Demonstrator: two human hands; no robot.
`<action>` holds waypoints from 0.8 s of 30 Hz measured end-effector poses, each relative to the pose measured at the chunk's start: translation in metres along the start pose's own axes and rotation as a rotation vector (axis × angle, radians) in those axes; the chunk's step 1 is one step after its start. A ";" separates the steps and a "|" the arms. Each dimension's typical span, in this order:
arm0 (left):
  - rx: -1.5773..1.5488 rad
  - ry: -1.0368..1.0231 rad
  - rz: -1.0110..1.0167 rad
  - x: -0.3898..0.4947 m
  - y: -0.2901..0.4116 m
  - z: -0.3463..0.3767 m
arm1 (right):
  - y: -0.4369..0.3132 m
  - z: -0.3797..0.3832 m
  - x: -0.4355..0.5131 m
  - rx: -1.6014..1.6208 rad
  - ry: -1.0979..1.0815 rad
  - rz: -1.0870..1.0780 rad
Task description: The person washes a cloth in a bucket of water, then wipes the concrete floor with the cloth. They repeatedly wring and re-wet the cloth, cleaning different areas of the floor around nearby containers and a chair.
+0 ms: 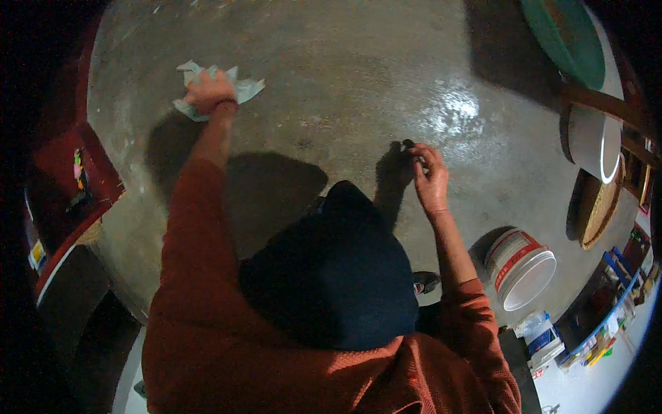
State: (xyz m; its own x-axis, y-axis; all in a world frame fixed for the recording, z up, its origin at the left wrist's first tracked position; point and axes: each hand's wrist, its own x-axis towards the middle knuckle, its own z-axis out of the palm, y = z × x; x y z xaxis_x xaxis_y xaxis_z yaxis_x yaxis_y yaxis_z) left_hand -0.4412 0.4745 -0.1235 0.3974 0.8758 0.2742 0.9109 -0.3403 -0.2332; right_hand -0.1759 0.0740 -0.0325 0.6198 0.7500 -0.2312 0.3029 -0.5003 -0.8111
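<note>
My left hand [211,93] presses down on a crumpled pale cloth [249,89], which lies against the grey concrete floor [331,67] at the upper left. The cloth's edges stick out around my fingers. My right hand [430,171] is at the right of centre, just above the floor, with its thumb and fingers bent around a small dark thing [408,144] at the fingertips. What that dark thing is, I cannot tell. Shadows of my arms and head fall on the floor between the hands.
A white plastic bucket with a red band [509,259] lies at the lower right. Farther right are a woven basket tray [600,207], a white tub [589,139] and a green round basin [574,41]. Dark red furniture [62,171] stands at the left.
</note>
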 end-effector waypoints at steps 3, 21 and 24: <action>-0.332 0.056 0.016 -0.005 0.139 -0.023 | 0.007 0.000 -0.008 0.001 0.087 -0.062; -0.450 0.146 -0.038 0.012 0.023 0.060 | 0.037 -0.048 -0.018 0.057 0.161 0.109; -0.418 0.114 0.078 0.014 0.160 0.015 | 0.039 -0.050 -0.040 0.013 0.155 0.166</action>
State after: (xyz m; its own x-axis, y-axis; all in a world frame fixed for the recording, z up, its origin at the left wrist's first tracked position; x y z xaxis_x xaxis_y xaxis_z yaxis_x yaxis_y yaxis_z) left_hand -0.2911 0.4376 -0.1707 0.4554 0.8064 0.3773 0.8347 -0.5341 0.1340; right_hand -0.1523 0.0032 -0.0276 0.7647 0.5816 -0.2774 0.1784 -0.6047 -0.7762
